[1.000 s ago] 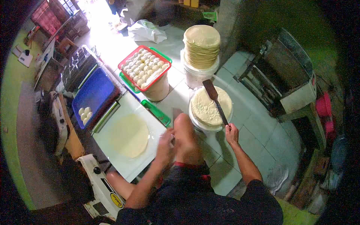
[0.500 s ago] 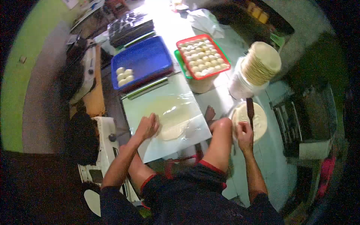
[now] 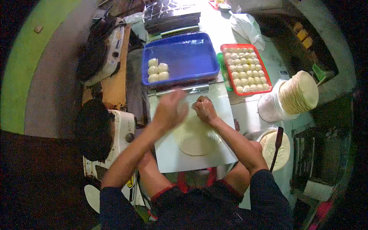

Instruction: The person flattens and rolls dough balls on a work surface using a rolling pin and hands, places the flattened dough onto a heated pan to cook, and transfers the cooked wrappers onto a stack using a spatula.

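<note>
On the pale board between my knees lies a thin, round sheet of dough, with my forearms reaching over it on both sides. My left hand is above the far left of the sheet, its fingers smeared by motion. Close to it, at the sheet's far edge, my right hand has its fingers curled together; whatever they hold is hidden. A dark, flat-bladed tool with a long handle rests over a pale round of dough in a tub at my right.
Beyond the board sits a blue tray with several dough balls. A red tray full of dough balls stands right of it. Stacked flat rounds top a white bucket. Stoves line the left.
My right hand has left the dark tool by the tub and come over the board. My left hand has moved to the far side of the dough, which looks rounder. The view has shifted.
</note>
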The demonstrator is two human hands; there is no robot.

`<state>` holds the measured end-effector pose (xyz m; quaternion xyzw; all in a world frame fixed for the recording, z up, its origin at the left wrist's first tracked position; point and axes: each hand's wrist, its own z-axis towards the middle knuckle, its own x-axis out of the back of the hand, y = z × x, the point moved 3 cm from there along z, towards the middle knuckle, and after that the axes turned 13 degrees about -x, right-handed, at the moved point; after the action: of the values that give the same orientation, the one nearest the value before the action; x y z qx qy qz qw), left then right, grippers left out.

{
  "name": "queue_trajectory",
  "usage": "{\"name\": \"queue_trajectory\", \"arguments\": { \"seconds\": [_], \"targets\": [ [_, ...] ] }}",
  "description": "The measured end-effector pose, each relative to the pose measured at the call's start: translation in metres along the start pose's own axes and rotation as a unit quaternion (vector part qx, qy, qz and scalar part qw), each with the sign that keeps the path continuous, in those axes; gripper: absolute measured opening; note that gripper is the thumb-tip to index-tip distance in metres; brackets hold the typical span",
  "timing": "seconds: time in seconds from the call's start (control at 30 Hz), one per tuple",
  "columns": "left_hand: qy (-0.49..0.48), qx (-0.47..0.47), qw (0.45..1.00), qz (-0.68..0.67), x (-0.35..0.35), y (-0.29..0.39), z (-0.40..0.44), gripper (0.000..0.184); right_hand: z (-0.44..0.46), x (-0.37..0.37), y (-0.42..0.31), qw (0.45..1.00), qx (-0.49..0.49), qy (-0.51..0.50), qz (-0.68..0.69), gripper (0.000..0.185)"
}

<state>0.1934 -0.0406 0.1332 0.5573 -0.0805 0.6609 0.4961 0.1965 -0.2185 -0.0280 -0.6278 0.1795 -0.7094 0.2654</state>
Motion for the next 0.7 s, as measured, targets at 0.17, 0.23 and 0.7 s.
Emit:
{"name": "queue_trajectory", "arguments": {
  "seconds": [0.17, 0.23, 0.7],
  "targets": [
    [-0.002, 0.054, 0.998, 0.035, -0.094, -0.052, -0.076, 0.040, -0.006, -0.014, 0.005, 0.989, 0.124, 0.077, -0.033, 0.018],
    [0.021, 0.033, 0.998, 0.047, -0.104, -0.066, -0.078, 0.037, -0.004, -0.015, 0.015, 0.987, 0.158, 0.012, 0.031, 0.019],
    [0.067, 0.328, 0.916, -0.219, -0.120, -0.039, -0.100, 0.022, 0.010, 0.048, 0.044, 0.718, -0.176, -0.588, 0.329, 0.061]
  ]
}}
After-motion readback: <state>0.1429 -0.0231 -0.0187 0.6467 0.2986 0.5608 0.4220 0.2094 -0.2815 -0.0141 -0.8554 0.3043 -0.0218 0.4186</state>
